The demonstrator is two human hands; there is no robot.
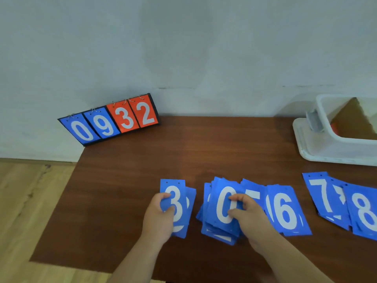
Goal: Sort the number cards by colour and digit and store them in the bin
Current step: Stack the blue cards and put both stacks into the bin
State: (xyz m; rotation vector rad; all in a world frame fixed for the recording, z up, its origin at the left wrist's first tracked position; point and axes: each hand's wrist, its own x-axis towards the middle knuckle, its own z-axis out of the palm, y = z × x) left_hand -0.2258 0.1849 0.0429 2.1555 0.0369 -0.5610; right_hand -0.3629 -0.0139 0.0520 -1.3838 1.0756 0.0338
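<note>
Blue number cards lie in a row along the near part of the brown table (126, 180). My left hand (158, 218) grips a small stack with a blue 3 card (179, 199) on top. My right hand (247, 213) pinches the blue 0 card (222, 203) on top of a thick, untidy pile. To the right lie a partly covered blue 5 card (254, 193), a blue 6 card (285, 209), a blue 7 card (322, 195) and a blue 8 card (365, 211). The white bin (326, 144) stands at the back right.
A flip scoreboard (110, 119) leans on the wall at the table's back left corner, showing blue 0 and 9, red 3 and 2. A brown cardboard divider (355, 121) sits inside the bin. Wooden floor lies left of the table's edge.
</note>
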